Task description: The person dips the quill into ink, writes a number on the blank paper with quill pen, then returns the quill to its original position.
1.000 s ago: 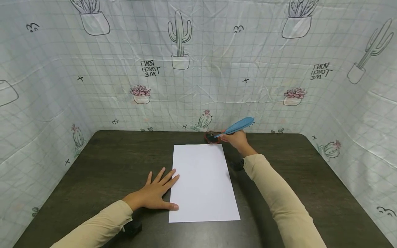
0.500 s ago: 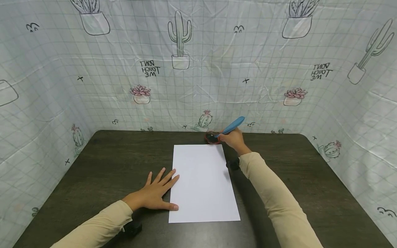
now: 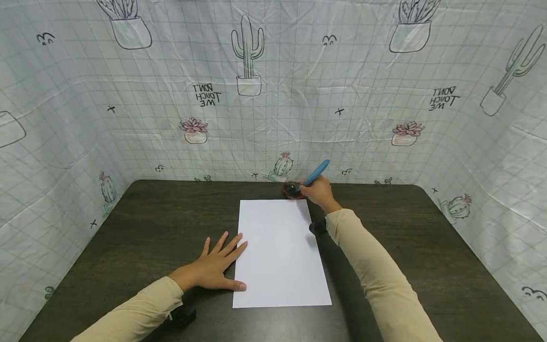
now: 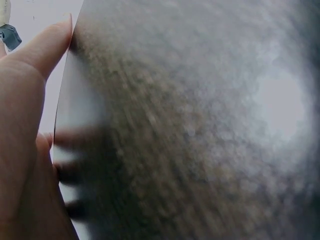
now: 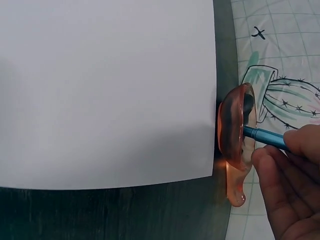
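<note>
A sheet of white paper [image 3: 282, 256] lies on the dark table. My left hand [image 3: 209, 268] rests with spread fingers across its left edge, thumb and fingertips on the sheet. Beyond the far edge of the paper stands a small translucent orange-red dish [image 5: 232, 127] with a short handle and dark contents, seemingly liquid. My right hand [image 3: 319, 192] pinches a blue feather quill pen [image 3: 317, 172] near its metallic lower end. In the right wrist view the pen's tip is inside the dish, hidden by the rim. The feather slants up to the right.
A white cloth [image 3: 299, 118] printed with cacti stands around the back and sides of the dark wooden table [image 3: 179, 209]. The dish sits close to the table's back edge. Black wrist cameras hang under both cuffs, the right one [image 3: 318, 227] over the paper's right edge.
The feather end of the quill pen has swung left and stands steeper. My right hand and forearm have shifted slightly left. The left hand and paper have stayed in place.
</note>
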### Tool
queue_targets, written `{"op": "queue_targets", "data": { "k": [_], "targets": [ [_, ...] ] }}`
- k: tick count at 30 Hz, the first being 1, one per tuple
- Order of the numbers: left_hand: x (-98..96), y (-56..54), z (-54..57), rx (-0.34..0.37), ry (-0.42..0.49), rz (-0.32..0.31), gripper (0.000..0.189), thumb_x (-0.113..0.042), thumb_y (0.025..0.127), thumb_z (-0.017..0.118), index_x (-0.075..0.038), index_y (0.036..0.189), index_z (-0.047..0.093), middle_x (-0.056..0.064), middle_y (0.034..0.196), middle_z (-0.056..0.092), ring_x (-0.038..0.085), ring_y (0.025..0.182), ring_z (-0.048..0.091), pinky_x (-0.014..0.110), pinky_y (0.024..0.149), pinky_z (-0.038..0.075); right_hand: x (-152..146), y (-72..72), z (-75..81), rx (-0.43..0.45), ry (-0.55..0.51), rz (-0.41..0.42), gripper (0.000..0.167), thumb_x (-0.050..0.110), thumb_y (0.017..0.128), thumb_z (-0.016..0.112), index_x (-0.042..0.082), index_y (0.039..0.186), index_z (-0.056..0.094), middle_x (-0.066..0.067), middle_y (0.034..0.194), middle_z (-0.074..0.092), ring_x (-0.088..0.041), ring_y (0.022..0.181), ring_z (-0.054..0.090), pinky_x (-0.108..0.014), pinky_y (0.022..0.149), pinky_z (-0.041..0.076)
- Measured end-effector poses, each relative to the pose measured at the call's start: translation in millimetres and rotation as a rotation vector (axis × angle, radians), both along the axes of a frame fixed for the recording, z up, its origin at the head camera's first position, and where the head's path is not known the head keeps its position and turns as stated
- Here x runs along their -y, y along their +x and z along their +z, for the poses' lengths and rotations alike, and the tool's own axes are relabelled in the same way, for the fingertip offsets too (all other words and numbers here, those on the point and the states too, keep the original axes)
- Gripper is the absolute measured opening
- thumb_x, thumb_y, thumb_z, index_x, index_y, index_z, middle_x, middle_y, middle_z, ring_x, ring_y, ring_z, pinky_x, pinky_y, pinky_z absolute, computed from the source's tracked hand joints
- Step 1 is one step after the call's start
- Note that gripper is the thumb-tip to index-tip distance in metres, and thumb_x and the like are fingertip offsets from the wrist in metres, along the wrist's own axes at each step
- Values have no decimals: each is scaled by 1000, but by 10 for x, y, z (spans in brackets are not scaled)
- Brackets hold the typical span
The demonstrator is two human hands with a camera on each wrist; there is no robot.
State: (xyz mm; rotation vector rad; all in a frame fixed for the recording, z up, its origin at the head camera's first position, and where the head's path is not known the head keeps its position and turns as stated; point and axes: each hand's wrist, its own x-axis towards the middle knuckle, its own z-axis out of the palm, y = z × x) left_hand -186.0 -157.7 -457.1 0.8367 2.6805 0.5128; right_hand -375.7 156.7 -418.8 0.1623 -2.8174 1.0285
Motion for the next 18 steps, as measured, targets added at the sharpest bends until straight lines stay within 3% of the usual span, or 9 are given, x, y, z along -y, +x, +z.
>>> {"op": "queue_targets", "data": {
  "k": [10, 18],
  "targets": [
    [5, -3, 7, 7, 17, -9, 101, -70, 80, 58, -20, 156, 15, 6, 162, 0, 41, 146, -7, 74, 103, -9, 37, 4, 43, 9, 18, -14, 15, 16, 89, 63, 4, 90, 72, -11, 80, 70, -26, 73, 65, -43, 71, 54],
    [21, -10, -26, 11, 6, 0, 101, -72, 79, 57, -23, 156, 14, 2, 162, -2, 39, 146, -8, 73, 103, -10, 51, 12, 71, 34, 1, -18, 18, 12, 86, 59, 9, 68, 58, 1, 56, 53, -15, 50, 47, -29, 48, 39]
  ]
}}
